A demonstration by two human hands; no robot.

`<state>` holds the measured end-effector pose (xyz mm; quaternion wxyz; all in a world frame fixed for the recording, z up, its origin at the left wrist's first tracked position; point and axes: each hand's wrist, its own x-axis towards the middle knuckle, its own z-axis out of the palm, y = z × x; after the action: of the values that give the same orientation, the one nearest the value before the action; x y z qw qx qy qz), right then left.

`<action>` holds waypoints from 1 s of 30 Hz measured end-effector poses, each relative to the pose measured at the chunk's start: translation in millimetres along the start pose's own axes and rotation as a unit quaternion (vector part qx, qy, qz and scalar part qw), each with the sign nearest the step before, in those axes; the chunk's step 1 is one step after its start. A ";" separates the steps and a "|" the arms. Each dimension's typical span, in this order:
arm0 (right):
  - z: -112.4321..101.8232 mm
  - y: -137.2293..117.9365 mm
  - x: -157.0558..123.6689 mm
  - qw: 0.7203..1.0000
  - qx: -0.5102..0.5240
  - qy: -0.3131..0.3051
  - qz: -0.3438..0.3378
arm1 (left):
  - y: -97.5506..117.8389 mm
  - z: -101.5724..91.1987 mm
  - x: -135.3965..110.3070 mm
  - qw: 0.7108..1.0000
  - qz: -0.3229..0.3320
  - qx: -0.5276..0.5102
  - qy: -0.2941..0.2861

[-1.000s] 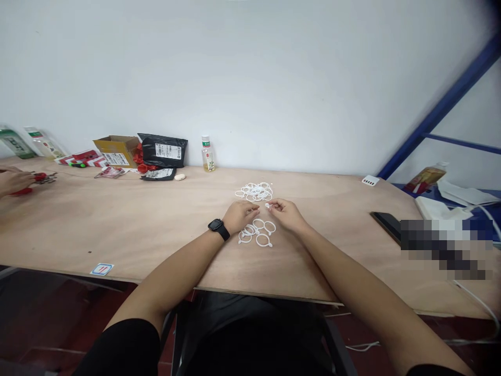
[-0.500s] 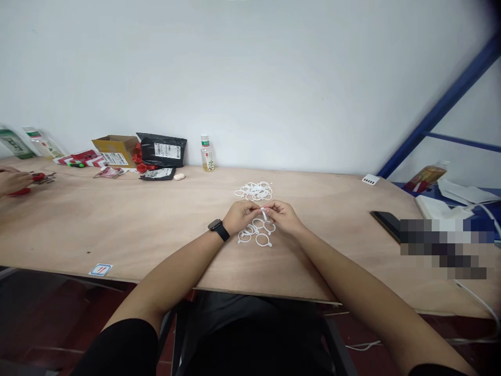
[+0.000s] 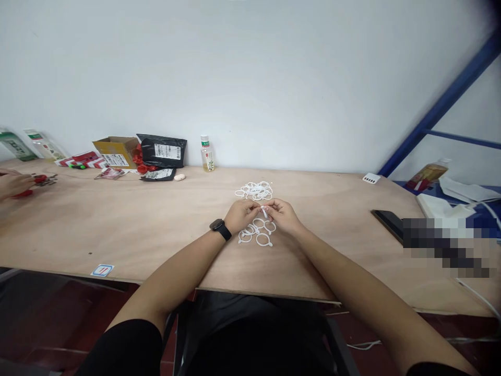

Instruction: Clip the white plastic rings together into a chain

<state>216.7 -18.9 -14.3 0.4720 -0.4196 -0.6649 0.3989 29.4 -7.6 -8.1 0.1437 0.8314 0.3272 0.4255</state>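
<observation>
My left hand point(image 3: 240, 215) and my right hand point(image 3: 285, 215) meet above the table, fingertips pinched on one white plastic ring point(image 3: 264, 212) seen nearly edge-on. Part of that ring is covered by the fingers. Just beyond my hands lies a heap of white rings point(image 3: 254, 190), overlapping one another. Nearer to me several white rings with small round tabs lie spread out, among them a front ring point(image 3: 264, 240). A black watch point(image 3: 220, 227) is on my left wrist.
On the wooden table point(image 3: 156, 245), a drink bottle point(image 3: 207, 154), a black parcel bag point(image 3: 163, 151) and an open cardboard box point(image 3: 116, 152) stand along the wall. A phone point(image 3: 387, 224) lies right. At far left another person's hand point(image 3: 15, 185) is near red pieces.
My hands keep their pinch on the ring with hardly any movement. The whole view has shifted very slightly. The rings on the table lie as before.
</observation>
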 end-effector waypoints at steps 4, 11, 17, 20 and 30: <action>-9.6 -5.4 -1.6 0.972 -0.226 0.014 -0.062 | -25.7 -5.3 0.9 0.993 -0.004 0.117 0.012; -6.7 -8.0 -3.6 0.934 -0.324 -0.128 -0.085 | -64.4 -16.4 -1.0 0.956 -0.147 0.237 -0.094; -3.8 -9.4 -6.4 0.948 -0.290 -0.100 -0.087 | -56.8 -17.0 4.1 0.930 -0.190 0.269 -0.163; -6.2 -8.8 -6.3 0.950 -0.286 -0.091 -0.081 | -51.4 -18.4 5.0 0.931 -0.194 0.279 -0.134; -6.6 -3.4 -5.5 0.964 -0.251 -0.013 -0.090 | -28.4 -13.7 2.4 0.983 -0.100 0.150 -0.040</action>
<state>223.6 -24.2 -11.2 0.3766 -0.4578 -0.7847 0.1811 7.5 14.5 -13.2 0.0726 0.8229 0.4629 0.3215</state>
